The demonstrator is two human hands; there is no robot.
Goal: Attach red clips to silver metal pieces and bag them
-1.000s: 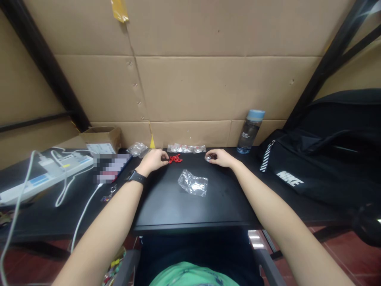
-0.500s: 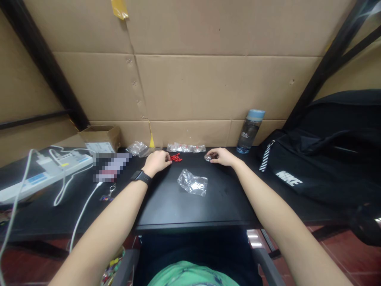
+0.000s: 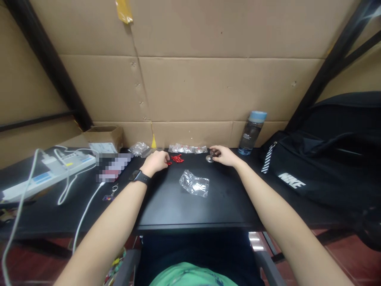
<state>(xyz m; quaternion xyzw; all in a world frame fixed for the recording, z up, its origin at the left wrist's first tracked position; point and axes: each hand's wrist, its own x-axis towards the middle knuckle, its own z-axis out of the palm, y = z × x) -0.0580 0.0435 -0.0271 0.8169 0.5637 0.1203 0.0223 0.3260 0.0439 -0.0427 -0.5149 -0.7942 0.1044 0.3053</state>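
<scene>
My left hand (image 3: 160,161), with a black watch (image 3: 140,176) on its wrist, pinches a small red piece (image 3: 169,163) just left of a pile of red pieces (image 3: 177,159). On the right, my right hand (image 3: 222,155) has its fingers closed on a small round metal piece (image 3: 213,153), above other metal pieces (image 3: 209,159) on the black table. A crumpled clear plastic bag (image 3: 195,184) lies between my forearms, nearer to me.
Clear packets (image 3: 187,149) line the back edge by a cardboard wall. A bottle (image 3: 252,133) and black bag (image 3: 293,167) stand right. A box (image 3: 105,139), phone (image 3: 114,169), keychain (image 3: 111,193) and power strip (image 3: 50,176) sit left.
My left hand has drawn a red piece slightly away from the pile. My right hand has lifted a little off the metal pieces, which now show more. The view has shifted slightly.
</scene>
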